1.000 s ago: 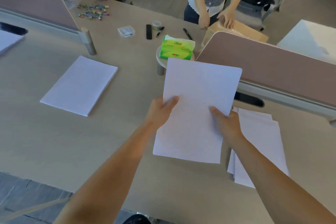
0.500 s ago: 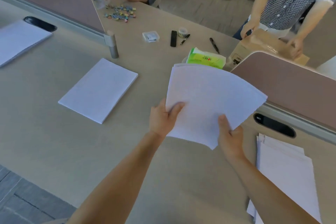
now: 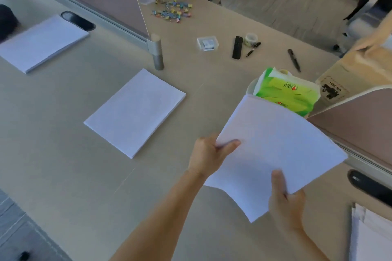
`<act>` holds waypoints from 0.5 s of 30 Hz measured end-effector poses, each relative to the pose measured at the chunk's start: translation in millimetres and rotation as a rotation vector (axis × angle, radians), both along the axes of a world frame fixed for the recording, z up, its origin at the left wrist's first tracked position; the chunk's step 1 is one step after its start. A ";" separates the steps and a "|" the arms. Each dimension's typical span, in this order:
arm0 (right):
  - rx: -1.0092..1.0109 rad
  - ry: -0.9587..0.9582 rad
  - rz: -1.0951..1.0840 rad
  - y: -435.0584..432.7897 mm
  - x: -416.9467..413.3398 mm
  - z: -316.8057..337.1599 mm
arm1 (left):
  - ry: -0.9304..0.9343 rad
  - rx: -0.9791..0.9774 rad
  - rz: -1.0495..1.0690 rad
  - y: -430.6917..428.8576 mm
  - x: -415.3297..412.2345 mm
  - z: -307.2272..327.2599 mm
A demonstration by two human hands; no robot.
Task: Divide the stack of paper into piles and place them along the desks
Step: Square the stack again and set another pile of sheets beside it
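Note:
I hold a bundle of white paper [image 3: 273,146] in the air above the beige desk [image 3: 63,176], slightly bowed. My left hand [image 3: 209,155] grips its left edge with the thumb on top. At the near edge, my right hand [image 3: 285,202] pinches the bundle. One paper pile [image 3: 134,112] lies flat on the desk left of my hands. A second pile [image 3: 41,42] lies further left, past the divider post. The remaining stack [image 3: 371,237] sits at the bottom right corner, partly cut off.
A green tissue pack [image 3: 288,91] sits just behind the held paper. Brown divider panels [image 3: 356,125] stand right and upper left, with a metal post [image 3: 157,53]. Coloured clips [image 3: 172,10], a remote [image 3: 237,47], pens and a cardboard box [image 3: 347,78] lie beyond, where other people work.
I lifted the bundle off the stack at the right and carried it leftward. The view swung left, bringing the far-left pile into sight. My grip on both edges stays the same.

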State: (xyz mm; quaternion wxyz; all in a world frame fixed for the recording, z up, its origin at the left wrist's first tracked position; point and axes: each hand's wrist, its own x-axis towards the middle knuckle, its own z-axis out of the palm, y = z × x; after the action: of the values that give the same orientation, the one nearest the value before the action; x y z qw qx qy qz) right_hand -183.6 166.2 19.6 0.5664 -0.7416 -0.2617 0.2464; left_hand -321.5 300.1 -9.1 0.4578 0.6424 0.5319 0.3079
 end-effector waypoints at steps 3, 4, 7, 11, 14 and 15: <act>-0.027 0.022 0.025 8.3 11.5 3.6 | 0.087 0.016 -0.094 15.6 -1.3 2.8; -0.049 0.023 0.082 10.8 15.6 -3.5 | 0.105 -0.008 -0.124 20.3 -5.5 1.0; -0.186 0.018 0.225 28.1 20.2 -30.0 | 0.159 -0.153 -0.134 40.8 -23.5 -21.1; -0.251 0.067 0.311 61.6 -6.9 -51.9 | 0.262 -0.316 -0.011 59.3 -58.5 -39.9; -0.355 0.126 0.335 85.8 -24.3 -66.8 | 0.430 -0.351 0.007 80.1 -69.7 -45.7; -0.394 0.163 0.338 92.4 -27.4 -70.6 | 0.492 -0.358 0.004 87.5 -70.4 -47.3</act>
State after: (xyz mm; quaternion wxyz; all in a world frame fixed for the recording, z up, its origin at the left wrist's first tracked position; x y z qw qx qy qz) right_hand -211.1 258.6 -51.0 0.3811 -0.7611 -0.2821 0.4427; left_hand -391.9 387.6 -56.4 0.4206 0.6059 0.6737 0.0455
